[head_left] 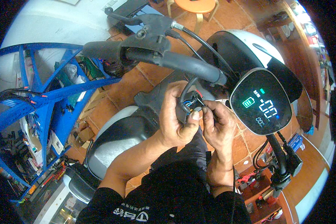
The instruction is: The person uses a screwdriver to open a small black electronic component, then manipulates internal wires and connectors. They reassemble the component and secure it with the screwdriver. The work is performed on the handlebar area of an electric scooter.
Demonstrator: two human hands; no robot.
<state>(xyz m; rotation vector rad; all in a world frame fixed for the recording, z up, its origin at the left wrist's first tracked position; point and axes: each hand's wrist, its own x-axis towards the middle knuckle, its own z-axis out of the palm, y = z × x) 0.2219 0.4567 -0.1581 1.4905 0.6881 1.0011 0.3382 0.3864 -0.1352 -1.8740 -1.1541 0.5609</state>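
Note:
Over the scooter's footwell, my left hand (177,125) is closed round a small black housing (193,98) with thin blue and other coloured wires showing in its open side. Close on its right, my right hand (219,123) pinches a thin dark stick-like piece (201,101) whose tip reaches the wires. Its exact kind is too small to tell. Above both hands runs the black handlebar (190,66), with a brake lever (123,16) and a grip (100,51) at its left end. Right of my hands, the round-cornered display (261,102) is lit with a green battery symbol.
A blue metal rack (52,89) with parts and tools stands on the left. The scooter's black and silver seat (123,128) lies left of my forearm. An orange stool (198,5) is at the far side, and a reddish shelf (265,212) at lower right.

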